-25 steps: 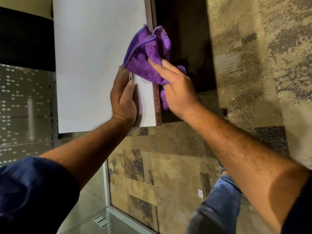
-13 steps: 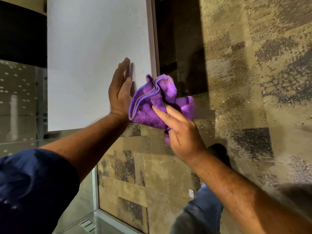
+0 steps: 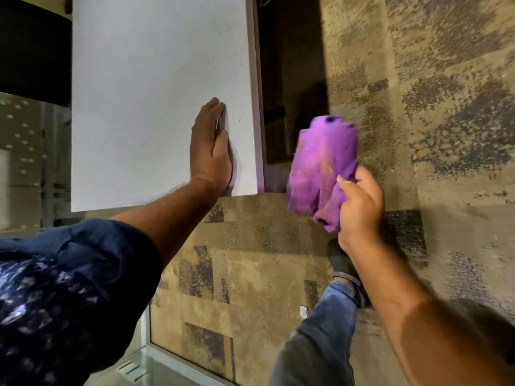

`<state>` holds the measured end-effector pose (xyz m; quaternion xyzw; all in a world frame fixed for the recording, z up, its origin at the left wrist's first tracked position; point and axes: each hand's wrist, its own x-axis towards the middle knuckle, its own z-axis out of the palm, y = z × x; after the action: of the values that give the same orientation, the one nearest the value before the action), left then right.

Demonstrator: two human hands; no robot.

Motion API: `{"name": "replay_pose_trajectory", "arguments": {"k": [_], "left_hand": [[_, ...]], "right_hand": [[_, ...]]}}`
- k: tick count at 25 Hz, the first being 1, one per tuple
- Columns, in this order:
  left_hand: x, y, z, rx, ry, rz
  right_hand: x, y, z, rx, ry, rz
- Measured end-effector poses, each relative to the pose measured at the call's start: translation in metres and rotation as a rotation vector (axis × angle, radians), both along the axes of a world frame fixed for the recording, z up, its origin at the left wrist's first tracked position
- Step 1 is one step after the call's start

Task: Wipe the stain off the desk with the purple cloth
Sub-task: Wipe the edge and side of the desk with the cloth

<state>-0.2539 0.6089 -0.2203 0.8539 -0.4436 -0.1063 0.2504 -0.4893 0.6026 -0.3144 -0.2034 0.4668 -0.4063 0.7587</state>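
Two hands work: the left hand (image 3: pixel 210 151) lies flat, fingers together, on the white bench (image 3: pixel 156 107); the right hand (image 3: pixel 359 207) grips the blurred purple cloth (image 3: pixel 320 168) beside the bench edge, over the carpet (image 3: pixel 418 135).

Right hand (image 3: pixel 361 210) grips purple cloth (image 3: pixel 320 165) beside desk (image 3: pixel 139 107).

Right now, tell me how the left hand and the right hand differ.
The left hand lies flat, fingers straight, on the white rectangular desk top; the right hand is off the desk, over the carpet. The left holds nothing; the right is closed on the bunched purple cloth. Both are bare.
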Motion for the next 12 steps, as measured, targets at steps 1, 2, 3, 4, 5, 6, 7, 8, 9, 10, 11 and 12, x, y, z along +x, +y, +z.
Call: {"name": "replay_pose_trajectory", "arguments": {"k": [1, 2, 3, 4, 5, 6, 7, 8, 9, 10, 11, 12], "left_hand": [[-0.001, 0.0, 0.001, 0.004, -0.015, -0.003], [-0.001, 0.0, 0.001, 0.009, -0.027, -0.002], [-0.001, -0.001, 0.001, 0.011, -0.035, 0.002], [-0.001, -0.001, 0.001, 0.011, -0.037, 0.006], [0.0, -0.002, 0.001, 0.008, -0.037, 0.005], [0.001, -0.002, 0.001, 0.002, -0.039, -0.001], [0.002, -0.001, 0.002, -0.003, -0.043, -0.011], [0.003, -0.001, 0.001, -0.008, -0.047, -0.022], [0.004, 0.0, 0.001, -0.01, -0.049, -0.031], [0.004, 0.0, 0.002, -0.006, -0.053, -0.037], [0.005, 0.0, 0.002, 0.004, -0.059, -0.039], [0.006, 0.0, 0.001, 0.013, -0.068, -0.038]], "right_hand": [[0.008, -0.013, -0.001, 0.055, 0.006, -0.028], [0.019, -0.026, 0.0, 0.03, 0.022, 0.012], [0.033, -0.038, 0.003, -0.039, 0.046, 0.072], [0.049, -0.05, 0.006, -0.109, 0.067, 0.131], [0.066, -0.059, 0.011, -0.162, 0.079, 0.196], [0.083, -0.066, 0.015, -0.202, 0.081, 0.249], [0.098, -0.07, 0.022, -0.248, 0.089, 0.289], [0.111, -0.071, 0.027, -0.305, 0.094, 0.319], [0.121, -0.069, 0.028, -0.358, 0.11, 0.342], [0.127, -0.065, 0.027, -0.407, 0.142, 0.359], [0.127, -0.059, 0.025, -0.449, 0.189, 0.372], [0.122, -0.052, 0.023, -0.49, 0.235, 0.385]]}}
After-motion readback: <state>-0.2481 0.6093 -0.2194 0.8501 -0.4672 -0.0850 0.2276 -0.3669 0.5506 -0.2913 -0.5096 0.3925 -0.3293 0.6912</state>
